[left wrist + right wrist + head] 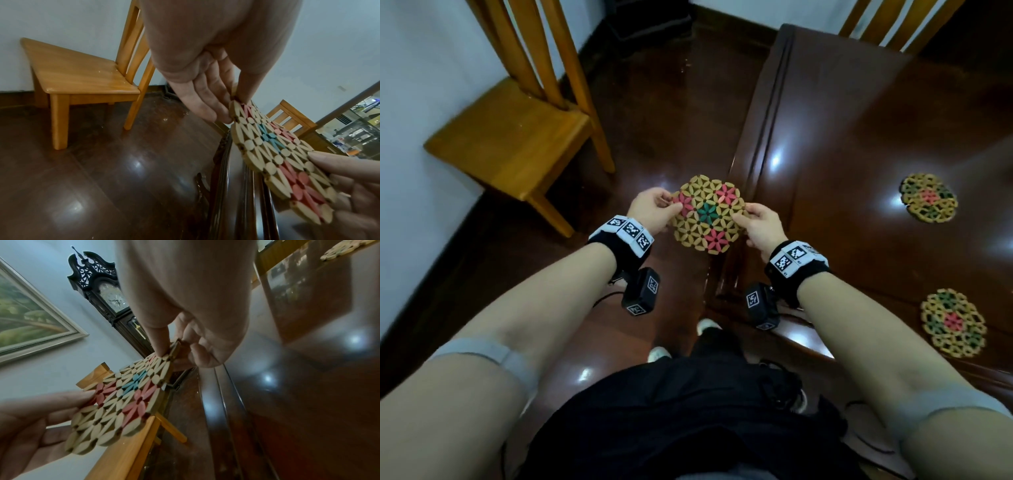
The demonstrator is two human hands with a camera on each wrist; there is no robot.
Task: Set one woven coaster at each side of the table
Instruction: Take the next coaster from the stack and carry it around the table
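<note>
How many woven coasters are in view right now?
3. One coaster held by both hands off the table's edge; two lie on the table: far coaster, near coaster. Others may sit out of frame.

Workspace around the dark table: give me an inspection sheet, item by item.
Surface: glossy dark wooden table, lamp glare on it.
Job's things: held coaster in the air, over the table's edge; two smaller coasters lie flat on the table, far coaster and near coaster.
Clutter: nothing seen.
Grippers: left hand pinches the held coaster's left rim; right hand pinches its right rim, thumbs on top.
Cables: thin dark lead by the left wrist camera.
Surroundings: light wooden chair against the wall, second chair behind the table, tall clock, framed picture.
</note>
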